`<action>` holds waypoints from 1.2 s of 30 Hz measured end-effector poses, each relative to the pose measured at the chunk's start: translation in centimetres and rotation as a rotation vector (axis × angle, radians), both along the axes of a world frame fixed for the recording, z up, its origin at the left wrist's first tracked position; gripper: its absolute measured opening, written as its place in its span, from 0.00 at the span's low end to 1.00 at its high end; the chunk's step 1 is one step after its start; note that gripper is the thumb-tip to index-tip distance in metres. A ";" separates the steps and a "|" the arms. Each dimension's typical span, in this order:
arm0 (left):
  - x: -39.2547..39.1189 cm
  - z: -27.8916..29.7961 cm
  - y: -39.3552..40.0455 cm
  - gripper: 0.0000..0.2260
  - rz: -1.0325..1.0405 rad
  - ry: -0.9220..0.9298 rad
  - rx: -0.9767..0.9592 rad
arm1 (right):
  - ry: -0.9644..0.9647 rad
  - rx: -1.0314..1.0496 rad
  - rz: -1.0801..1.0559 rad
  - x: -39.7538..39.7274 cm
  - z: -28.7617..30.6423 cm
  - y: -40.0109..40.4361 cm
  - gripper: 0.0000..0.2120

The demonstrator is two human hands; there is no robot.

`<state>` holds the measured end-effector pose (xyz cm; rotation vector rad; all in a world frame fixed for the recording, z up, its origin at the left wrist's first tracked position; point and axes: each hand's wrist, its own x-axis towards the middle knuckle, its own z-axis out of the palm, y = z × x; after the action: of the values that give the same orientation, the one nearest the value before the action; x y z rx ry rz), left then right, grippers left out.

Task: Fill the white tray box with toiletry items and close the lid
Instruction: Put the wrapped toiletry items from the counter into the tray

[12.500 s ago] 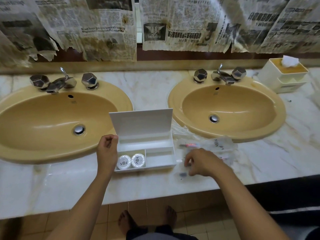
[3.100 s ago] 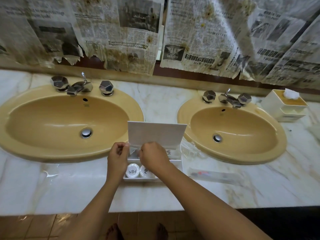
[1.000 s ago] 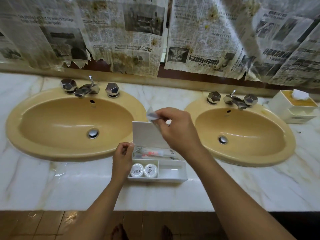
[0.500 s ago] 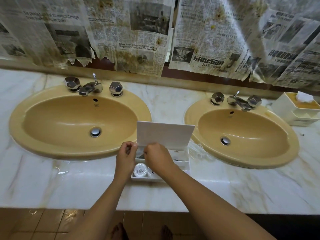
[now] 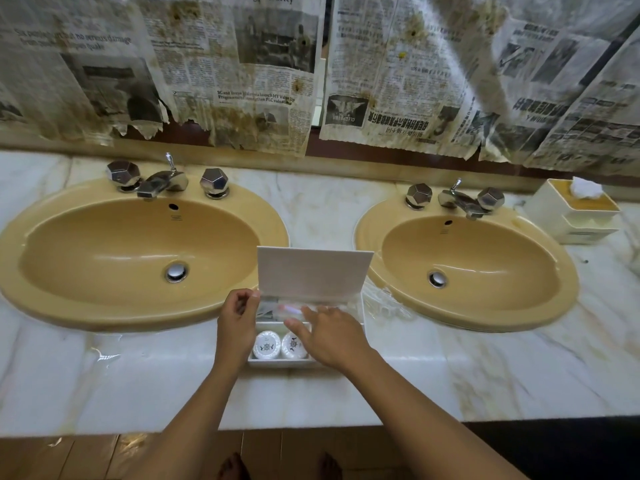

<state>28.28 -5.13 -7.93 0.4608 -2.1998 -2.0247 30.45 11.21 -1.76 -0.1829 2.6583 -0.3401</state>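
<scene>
Sitting on the marble tabletop (image 5: 138, 382) in the narrow strip between the two yellow sinks, the white tray box (image 5: 287, 362) has its front wall near the tabletop's front edge, with bare marble to its left and right. The left sink (image 5: 45, 306) rim curves close to the box's left side, and the right sink (image 5: 388, 296) rim comes close to its back right corner. The lid (image 5: 313, 273) stands tilted forward over the back compartment, which holds clear-wrapped toiletry packets (image 5: 277, 308). Two round wrapped soaps (image 5: 266, 345) lie side by side in the front left compartment. The left hand (image 5: 237, 323) is at the box's left edge, its grip a pinch of thumb and fingers at the lid's lower left corner. The right hand (image 5: 332, 336) lies over the box's right half with fingers extended and released, fingertips reaching to the packets under the lid. A cream tissue box (image 5: 571, 216) stands well apart on the far right.
</scene>
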 end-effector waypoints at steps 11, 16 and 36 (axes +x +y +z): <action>0.2 0.3 -0.1 0.05 -0.013 0.030 -0.014 | -0.033 -0.035 0.111 0.1 1.7 -3.4 0.32; 0.5 0.4 -0.3 0.03 -0.042 0.059 -0.030 | -0.012 -0.109 0.103 -0.5 0.7 -2.7 0.31; 0.6 1.0 -0.1 0.11 -0.087 0.092 -0.137 | 0.291 -0.156 -0.298 -3.9 -4.2 11.2 0.27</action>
<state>28.87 -5.24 -6.89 0.2556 -2.3206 -1.8784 26.54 22.45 -5.92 0.1286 2.9499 -0.6629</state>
